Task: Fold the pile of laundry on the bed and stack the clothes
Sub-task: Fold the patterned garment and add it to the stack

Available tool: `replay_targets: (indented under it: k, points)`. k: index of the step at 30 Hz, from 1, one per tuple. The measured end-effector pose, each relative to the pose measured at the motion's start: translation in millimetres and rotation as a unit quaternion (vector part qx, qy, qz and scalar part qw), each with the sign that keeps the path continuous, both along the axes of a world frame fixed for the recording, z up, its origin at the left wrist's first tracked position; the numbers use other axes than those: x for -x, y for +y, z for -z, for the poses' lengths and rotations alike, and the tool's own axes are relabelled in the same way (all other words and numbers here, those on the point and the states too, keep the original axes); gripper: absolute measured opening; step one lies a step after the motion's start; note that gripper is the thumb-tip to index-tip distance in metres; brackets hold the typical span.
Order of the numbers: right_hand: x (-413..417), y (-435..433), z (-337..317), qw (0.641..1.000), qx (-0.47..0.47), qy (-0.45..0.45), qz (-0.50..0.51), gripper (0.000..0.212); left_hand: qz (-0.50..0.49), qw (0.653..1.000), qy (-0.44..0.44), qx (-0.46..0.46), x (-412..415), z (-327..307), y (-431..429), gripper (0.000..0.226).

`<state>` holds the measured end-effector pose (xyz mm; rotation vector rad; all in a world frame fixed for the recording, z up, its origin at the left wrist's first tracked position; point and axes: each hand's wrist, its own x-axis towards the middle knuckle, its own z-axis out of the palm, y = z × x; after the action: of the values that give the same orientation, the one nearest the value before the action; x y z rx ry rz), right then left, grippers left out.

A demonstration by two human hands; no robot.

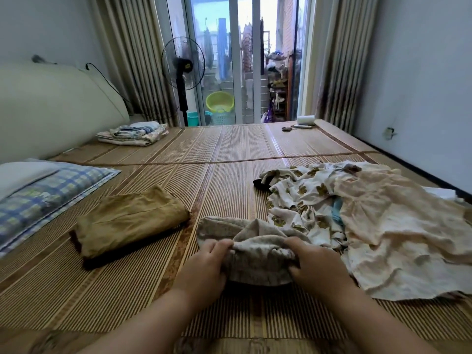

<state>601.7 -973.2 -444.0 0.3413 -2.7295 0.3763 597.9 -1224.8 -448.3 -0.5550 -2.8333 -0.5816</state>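
Beige-grey garment (255,241) lies crosswise between left hand (207,264) and right hand (316,264), both pinching its near edge, the unfolded pile (370,221) just right.

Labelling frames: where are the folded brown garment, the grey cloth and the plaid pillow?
folded brown garment (130,221), head view, top face.
grey cloth (258,242), head view, bunched middle.
plaid pillow (53,192), head view, top face.

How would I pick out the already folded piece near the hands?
Find the blue checked pillow at the bed's left. Just right of it, on the bamboo mat, lies the folded garment: plain mustard-brown and flat, unlike the pale crumpled pile opposite.
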Motion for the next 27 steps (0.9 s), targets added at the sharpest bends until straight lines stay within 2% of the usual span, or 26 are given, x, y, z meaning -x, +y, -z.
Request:
replay_targets:
  k: [3,5,9,12,15,17,22,25,27]
  points:
    - [-13.0,-0.9,-41.5,0.996,0.05,0.07,0.038,0.045,0.034,0.996,0.069,-0.038,-0.2,-49.2,-4.9,0.051]
    - [-14.8,-3.3,-78.6,0.99,0.052,0.124,0.048,0.039,0.065,0.992,0.098,-0.037,1.6,-90.7,-7.9,0.049]
    - [-7.2,-14.5,-176.0,0.985,0.026,0.167,0.038,0.034,0.107,0.986,0.114,0.054,-0.2,-182.6,-13.2,0.041]
    - [-1.1,-17.3,-250.4,0.988,-0.021,0.153,0.032,0.028,0.048,0.983,0.138,0.115,0.7,-242.1,-25.5,0.042]
    - [-4.3,-23.7,-301.9,0.99,-0.029,0.132,0.036,0.031,-0.019,0.972,0.184,0.142,1.3,-288.3,-44.0,0.026]
    - [-12.5,-30.6,-326.1,0.992,0.005,0.12,0.028,0.032,-0.046,0.974,0.165,0.15,0.4,-318.3,-54.4,0.022]
    - [-27.4,-43.3,-361.6,0.992,0.033,0.112,0.039,0.018,-0.054,0.992,0.086,0.075,-21.8,-387.2,-72.1,0.022]
    - [-34.5,-49.6,-373.4,0.992,0.057,0.1,0.047,0.015,0.01,0.997,0.049,0.054,-38.5,-399.4,-76.6,0.021]
    - [-42.7,-48.6,-378.8,0.991,0.133,0.02,0.023,0.013,0.068,0.997,0.017,-0.034,-47.7,-397.2,-82.7,0.021]
